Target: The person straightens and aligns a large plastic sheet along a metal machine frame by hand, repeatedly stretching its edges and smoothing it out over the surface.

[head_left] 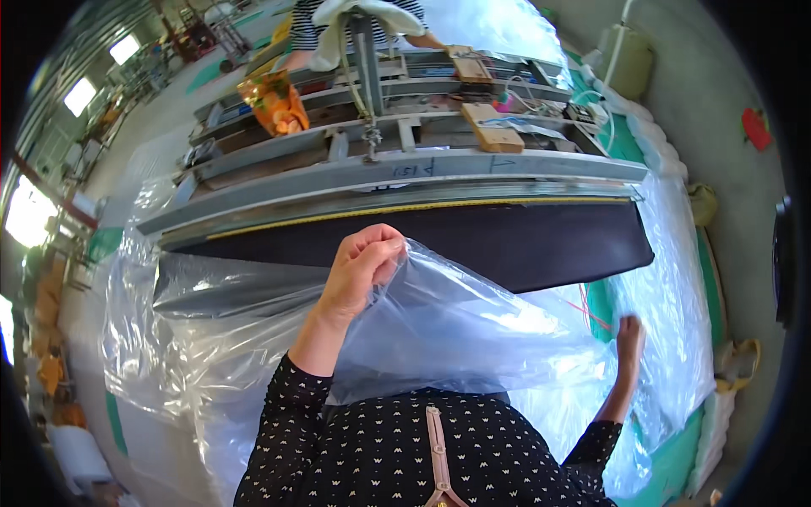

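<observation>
Clear plastic sheeting [456, 338] spreads in front of my body, over the lower left part of a long black sheet of material [541, 241]. My left hand [365, 266] is raised near the middle, its fingers closed on a gathered edge of the plastic. Down at the right, beside the sheeting's end, my right hand [629, 334] is closed and slightly blurred; what it holds, if anything, cannot be made out. Along the black material's far edge runs a yellow measuring strip [422, 206], just before a grey metal rail [355, 176].
Beyond the rail, a metal frame carries wooden blocks [492, 127] and an orange bag [277, 106]. A white cloth [372, 19] hangs on an upright post [366, 72]. Another person in a striped top [306, 29] is across the frame. More plastic [676, 296] lies at the right, by red string [594, 313].
</observation>
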A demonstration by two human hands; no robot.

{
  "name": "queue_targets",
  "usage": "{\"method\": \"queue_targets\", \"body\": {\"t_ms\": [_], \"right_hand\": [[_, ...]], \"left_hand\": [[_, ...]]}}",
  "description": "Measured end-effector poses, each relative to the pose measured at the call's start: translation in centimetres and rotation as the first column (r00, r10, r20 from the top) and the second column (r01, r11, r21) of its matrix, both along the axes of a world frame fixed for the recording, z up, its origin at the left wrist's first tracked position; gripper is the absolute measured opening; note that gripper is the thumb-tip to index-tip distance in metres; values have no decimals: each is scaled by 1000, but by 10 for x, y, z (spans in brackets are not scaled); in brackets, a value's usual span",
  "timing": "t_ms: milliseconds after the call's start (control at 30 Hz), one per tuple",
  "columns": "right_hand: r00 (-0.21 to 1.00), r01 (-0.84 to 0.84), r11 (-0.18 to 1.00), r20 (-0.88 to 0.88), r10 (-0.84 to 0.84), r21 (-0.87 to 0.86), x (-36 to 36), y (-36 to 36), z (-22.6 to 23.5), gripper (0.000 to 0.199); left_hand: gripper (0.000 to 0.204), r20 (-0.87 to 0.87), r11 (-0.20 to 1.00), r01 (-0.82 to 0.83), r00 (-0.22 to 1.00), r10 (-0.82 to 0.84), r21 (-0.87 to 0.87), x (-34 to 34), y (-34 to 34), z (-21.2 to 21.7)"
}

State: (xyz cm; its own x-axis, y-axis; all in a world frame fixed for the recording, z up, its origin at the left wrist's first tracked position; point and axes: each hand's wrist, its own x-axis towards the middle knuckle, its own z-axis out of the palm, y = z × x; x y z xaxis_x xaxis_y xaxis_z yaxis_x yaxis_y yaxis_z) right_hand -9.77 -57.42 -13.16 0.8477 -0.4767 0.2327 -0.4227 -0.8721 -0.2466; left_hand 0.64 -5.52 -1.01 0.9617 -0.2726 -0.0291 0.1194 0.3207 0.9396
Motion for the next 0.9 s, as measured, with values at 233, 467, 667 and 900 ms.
{"method": "queue_targets", "body": {"t_ms": [233,467,667,900], "right_hand": [[439,-756,119,364,822,644,117,273,158,33],[472,-231,-333,404,783,914,160,389,136,15],[688,-41,-446,349,637,894,162,386,105,11],[803,-127,-403,333,494,906,157,352,78,12]], "left_hand": [[8,179,966,-111,981,69,235,-6,5,15],[15,629,708,-696,605,488,120,-56,75,40],[47,793,991,-74,594,137,-116,-97,79,81],[60,782,917,-28,512,355,-398,-93,22,117]]}}
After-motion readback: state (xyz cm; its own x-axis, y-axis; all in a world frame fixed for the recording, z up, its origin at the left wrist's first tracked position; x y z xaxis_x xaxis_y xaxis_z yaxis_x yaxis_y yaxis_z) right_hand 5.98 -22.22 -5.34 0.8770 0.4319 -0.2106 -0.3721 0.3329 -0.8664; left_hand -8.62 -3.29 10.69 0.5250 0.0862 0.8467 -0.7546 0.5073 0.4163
